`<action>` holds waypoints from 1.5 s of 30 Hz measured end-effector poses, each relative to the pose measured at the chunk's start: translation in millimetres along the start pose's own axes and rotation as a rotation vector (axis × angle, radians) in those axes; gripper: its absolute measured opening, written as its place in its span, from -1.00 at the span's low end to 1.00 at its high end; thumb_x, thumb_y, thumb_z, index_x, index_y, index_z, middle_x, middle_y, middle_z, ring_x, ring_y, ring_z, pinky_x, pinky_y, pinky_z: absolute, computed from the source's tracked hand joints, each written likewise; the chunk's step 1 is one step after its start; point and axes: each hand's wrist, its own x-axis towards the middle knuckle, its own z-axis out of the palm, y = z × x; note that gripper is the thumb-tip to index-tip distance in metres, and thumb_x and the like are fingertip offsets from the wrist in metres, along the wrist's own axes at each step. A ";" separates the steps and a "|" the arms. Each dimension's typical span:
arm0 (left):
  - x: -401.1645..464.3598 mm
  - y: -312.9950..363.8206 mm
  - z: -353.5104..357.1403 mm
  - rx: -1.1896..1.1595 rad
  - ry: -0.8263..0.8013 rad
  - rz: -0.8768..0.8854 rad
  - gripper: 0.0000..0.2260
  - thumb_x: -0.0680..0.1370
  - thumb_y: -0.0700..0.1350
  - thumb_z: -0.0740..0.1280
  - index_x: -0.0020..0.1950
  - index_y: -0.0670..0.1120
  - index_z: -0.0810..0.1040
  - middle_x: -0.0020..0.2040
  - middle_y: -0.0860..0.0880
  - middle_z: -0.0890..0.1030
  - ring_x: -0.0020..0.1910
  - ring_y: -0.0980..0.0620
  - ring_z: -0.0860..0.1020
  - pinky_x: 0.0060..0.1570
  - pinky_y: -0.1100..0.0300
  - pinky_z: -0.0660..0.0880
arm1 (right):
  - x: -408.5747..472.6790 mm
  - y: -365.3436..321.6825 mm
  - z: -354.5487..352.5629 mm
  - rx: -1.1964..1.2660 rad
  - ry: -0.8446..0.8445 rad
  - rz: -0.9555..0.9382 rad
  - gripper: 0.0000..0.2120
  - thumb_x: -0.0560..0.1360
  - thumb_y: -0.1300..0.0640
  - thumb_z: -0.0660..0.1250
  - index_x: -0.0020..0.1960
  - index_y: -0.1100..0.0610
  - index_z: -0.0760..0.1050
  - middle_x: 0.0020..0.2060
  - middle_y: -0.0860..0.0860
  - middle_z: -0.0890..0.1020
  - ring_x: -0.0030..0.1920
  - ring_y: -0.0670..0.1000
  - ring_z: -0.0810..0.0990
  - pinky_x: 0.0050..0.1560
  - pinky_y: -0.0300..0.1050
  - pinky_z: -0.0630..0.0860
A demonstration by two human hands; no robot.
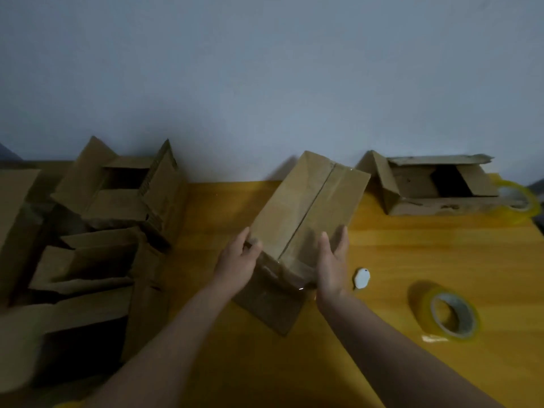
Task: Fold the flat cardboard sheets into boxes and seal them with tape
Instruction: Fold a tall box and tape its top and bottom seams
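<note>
While our left hand (238,262) curls its fingers over the near left edge of the taped box (306,213), gripping it, our right hand (332,265) presses straight, relaxed fingers flat against the box's right side, so the box sits between both palms at the centre of the frame. Clear tape seems to run along its closed top seam, though the dim light makes that hard to confirm. Its lower end touches the yellow table (412,251). Just right of the right hand lies a small white object (361,278), and farther toward the lower right rests a roll of clear tape (452,316). A second tape roll (521,198) shows at the right edge, beside an open box (435,187) against the wall (265,69). Several open cardboard boxes (97,231) crowd the left side.
</note>
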 end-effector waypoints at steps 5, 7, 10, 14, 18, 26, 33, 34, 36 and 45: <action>-29.8 -17.6 5.3 -0.041 0.024 0.048 -0.58 0.65 -0.05 0.18 0.51 0.01 0.24 0.40 0.00 0.41 0.32 0.01 0.42 0.25 0.13 0.41 | 1.8 26.2 -5.6 -0.178 0.111 -0.213 -0.60 0.65 0.00 0.07 0.48 -0.05 0.24 0.50 -0.03 0.24 0.50 -0.05 0.15 0.49 0.07 0.16; -34.8 -18.5 3.5 -0.068 0.042 0.064 -0.57 0.65 -0.10 0.17 0.52 0.00 0.22 0.41 -0.02 0.41 0.33 0.02 0.41 0.29 0.12 0.40 | 1.4 34.8 -6.8 -0.287 0.084 -0.311 -0.57 0.62 -0.09 0.11 0.47 -0.08 0.24 0.52 -0.03 0.17 0.51 -0.05 0.11 0.49 0.09 0.17; -37.2 -15.2 4.0 -0.094 0.084 0.079 -0.55 0.64 -0.14 0.19 0.53 -0.01 0.20 0.37 -0.03 0.45 0.31 0.02 0.44 0.33 0.04 0.40 | 5.1 41.2 -21.1 -0.555 -0.029 -0.580 -0.42 0.51 -0.23 0.22 0.44 0.01 0.32 0.54 0.10 0.03 0.53 0.11 0.02 0.47 0.14 0.15; -40.4 -15.0 9.2 -0.021 0.099 0.107 -0.63 0.65 -0.17 0.18 0.47 -0.09 0.34 0.31 -0.05 0.50 0.28 0.01 0.48 0.29 0.05 0.44 | 24.0 43.2 -49.2 -1.001 -0.226 -0.966 -0.27 0.43 -0.38 0.20 0.38 0.11 0.42 0.50 0.24 0.15 0.48 0.43 -0.09 0.38 0.46 0.00; -44.3 -21.2 15.3 -0.078 0.046 0.125 -0.67 0.65 -0.20 0.16 0.42 -0.11 0.39 0.26 -0.02 0.55 0.10 0.10 0.59 0.06 0.28 0.55 | 38.9 28.3 -70.4 -1.278 -0.383 -1.004 -0.20 0.44 -0.46 0.05 0.47 0.05 0.31 0.51 0.21 0.13 0.45 0.48 -0.15 0.32 0.54 0.07; -44.2 -40.0 1.8 -0.005 -0.113 0.304 -0.58 0.63 -0.30 0.15 0.45 0.01 0.33 0.17 -0.06 0.59 0.08 0.14 0.60 0.13 0.23 0.54 | 38.3 -6.1 -68.9 -1.624 -0.541 -1.009 -0.13 0.41 -0.43 -0.02 0.54 0.11 0.09 0.50 0.30 0.07 0.39 0.40 -0.29 0.34 0.38 -0.22; -12.8 -34.6 -5.5 0.299 -0.131 0.485 -0.52 0.50 -0.34 0.37 0.38 -0.01 0.47 0.06 0.01 0.66 0.06 0.13 0.59 0.15 0.28 0.48 | 25.1 2.2 -38.2 -1.626 -0.490 -0.838 -0.05 0.31 -0.59 -0.21 0.54 -0.10 -0.29 0.55 0.07 -0.20 0.50 0.20 -0.33 0.44 0.28 -0.32; -10.3 -35.8 -2.8 0.299 -0.120 0.512 -0.53 0.49 -0.34 0.39 0.37 -0.04 0.48 0.09 -0.02 0.66 0.09 0.15 0.58 0.14 0.33 0.44 | 20.8 3.4 -28.8 -1.586 -0.485 -0.793 -0.08 0.33 -0.57 -0.25 0.54 -0.10 -0.26 0.55 0.07 -0.17 0.52 0.20 -0.29 0.45 0.28 -0.29; -7.8 -39.6 1.5 0.300 -0.083 0.554 -0.54 0.47 -0.33 0.42 0.35 -0.08 0.50 0.13 -0.05 0.65 0.10 0.15 0.56 0.13 0.34 0.44 | 17.3 10.0 -16.4 -1.602 -0.456 -0.778 -0.13 0.36 -0.51 -0.32 0.54 -0.08 -0.29 0.55 0.10 -0.16 0.53 0.21 -0.25 0.47 0.30 -0.24; -3.8 -55.7 6.3 0.336 0.048 0.596 -0.51 0.42 -0.25 0.49 0.30 0.07 0.54 -0.14 0.10 0.55 -0.13 0.06 0.50 -0.14 0.00 0.56 | 19.4 6.5 -9.1 -1.598 -0.530 -0.665 0.00 0.31 -0.58 -0.04 0.52 -0.09 -0.36 0.53 0.11 -0.27 0.50 0.20 -0.35 0.41 0.27 -0.36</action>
